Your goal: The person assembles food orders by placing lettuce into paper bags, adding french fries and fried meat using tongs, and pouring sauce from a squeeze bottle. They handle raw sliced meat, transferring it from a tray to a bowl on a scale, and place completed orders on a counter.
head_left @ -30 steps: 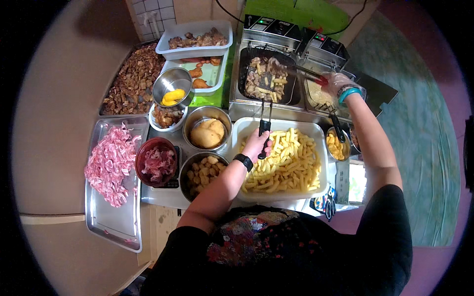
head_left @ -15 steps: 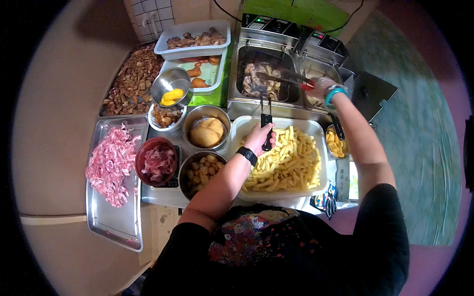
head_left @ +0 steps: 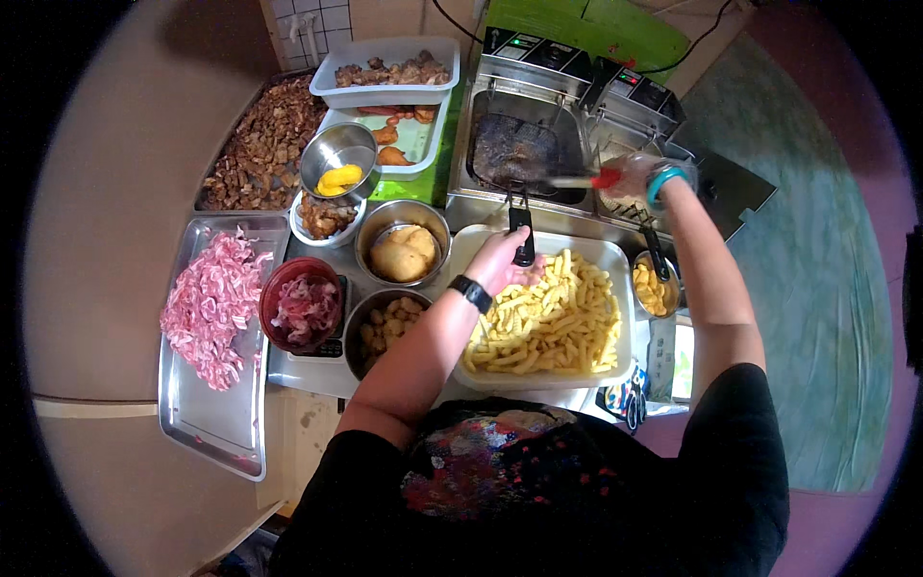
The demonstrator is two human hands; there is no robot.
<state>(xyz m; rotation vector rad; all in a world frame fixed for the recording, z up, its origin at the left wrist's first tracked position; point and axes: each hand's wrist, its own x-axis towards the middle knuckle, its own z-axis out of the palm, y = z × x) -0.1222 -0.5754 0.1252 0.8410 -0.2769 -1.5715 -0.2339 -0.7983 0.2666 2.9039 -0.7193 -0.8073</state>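
Fryer basket [head_left: 519, 154] sits in the left well of the fryer [head_left: 577, 106], its black handle [head_left: 522, 231] gripped by the left hand [head_left: 502, 262], fingers closed round it; a fries tray [head_left: 586, 252] lies below. Right hand [head_left: 636, 177] clamps red-handled tongs [head_left: 588, 180] over the basket.

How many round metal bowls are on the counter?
4. One with yellow food sits raised at the back, one holds a dough ball, one holds pale chunks, and a small one is right of the fries tray. Others may be hidden.
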